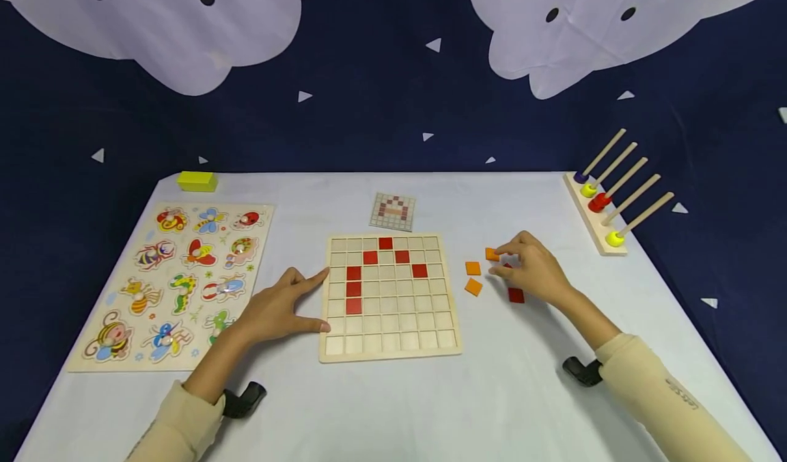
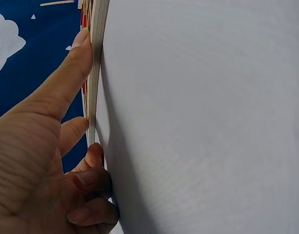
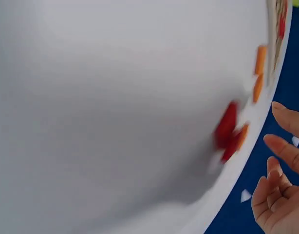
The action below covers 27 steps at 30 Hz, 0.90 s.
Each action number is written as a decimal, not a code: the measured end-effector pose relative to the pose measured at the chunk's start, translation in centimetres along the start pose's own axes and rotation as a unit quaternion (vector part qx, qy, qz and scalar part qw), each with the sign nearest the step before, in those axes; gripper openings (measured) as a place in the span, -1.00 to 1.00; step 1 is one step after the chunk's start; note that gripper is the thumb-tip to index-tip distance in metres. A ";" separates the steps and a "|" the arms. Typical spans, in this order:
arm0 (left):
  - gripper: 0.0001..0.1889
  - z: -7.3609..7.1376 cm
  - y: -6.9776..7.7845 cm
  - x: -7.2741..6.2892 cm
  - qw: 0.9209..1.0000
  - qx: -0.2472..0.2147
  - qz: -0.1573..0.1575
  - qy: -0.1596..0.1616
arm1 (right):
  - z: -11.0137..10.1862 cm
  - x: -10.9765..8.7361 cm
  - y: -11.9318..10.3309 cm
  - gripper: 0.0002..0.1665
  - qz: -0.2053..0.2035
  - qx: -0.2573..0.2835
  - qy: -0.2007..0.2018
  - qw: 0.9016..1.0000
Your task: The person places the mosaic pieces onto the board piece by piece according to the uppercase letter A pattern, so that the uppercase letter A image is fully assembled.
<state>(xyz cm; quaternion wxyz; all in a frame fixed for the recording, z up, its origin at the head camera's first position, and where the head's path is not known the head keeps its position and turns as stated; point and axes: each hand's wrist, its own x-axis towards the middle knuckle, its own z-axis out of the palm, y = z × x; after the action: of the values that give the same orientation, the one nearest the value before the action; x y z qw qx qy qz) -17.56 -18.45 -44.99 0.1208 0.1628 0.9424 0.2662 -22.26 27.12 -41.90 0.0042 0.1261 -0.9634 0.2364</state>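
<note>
A wooden grid board (image 1: pixel 396 346) lies in the middle of the table, with several red square tiles (image 1: pixel 353 289) in its cells. My left hand (image 1: pixel 277 311) touches the board's left edge, thumb and index finger spread apart; in the left wrist view its thumb rests against the rim (image 2: pixel 97 63). Right of the board are three orange tiles (image 1: pixel 473 268) and red tiles (image 1: pixel 516 295), one red tile partly hidden by my right hand (image 1: pixel 531 270). That hand hovers over these tiles, finger and thumb apart, with nothing visible between them. The right wrist view shows the red tiles (image 3: pixel 226 124) blurred.
Behind the board lies a small pattern card (image 1: pixel 392 211). An insect picture puzzle (image 1: pixel 209 250) occupies the left side, with a yellow block (image 1: pixel 197 182) behind it. At the back right stands a peg rack (image 1: pixel 593 216) with coloured beads. A dark cloth (image 1: pixel 381 141) hangs behind the table.
</note>
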 end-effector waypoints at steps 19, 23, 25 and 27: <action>0.04 0.0 -0.1 0.0 1.000 0.000 0.009 0.002 | 0.7 -1.4 2.4 -0.65 0.037 -0.029 0.021 0.999; 0.03 0.0 0.0 0.0 1.000 -0.001 0.008 0.001 | 0.8 -1.1 1.7 -0.67 0.007 -0.021 0.032 0.999; 0.03 0.0 0.0 0.0 1.000 -0.002 0.008 0.002 | 1.0 -0.8 1.1 -0.69 -0.016 -0.008 0.033 0.999; 0.03 0.0 0.0 0.0 1.000 -0.003 0.007 0.003 | 1.3 -0.6 0.3 -0.71 -0.042 0.003 0.027 0.999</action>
<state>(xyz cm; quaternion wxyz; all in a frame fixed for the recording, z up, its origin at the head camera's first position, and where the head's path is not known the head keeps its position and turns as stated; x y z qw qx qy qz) -17.56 -18.48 -44.96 0.1168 0.1686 0.9406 0.2704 -21.71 26.93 -43.19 0.0395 0.1601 -0.9562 0.2418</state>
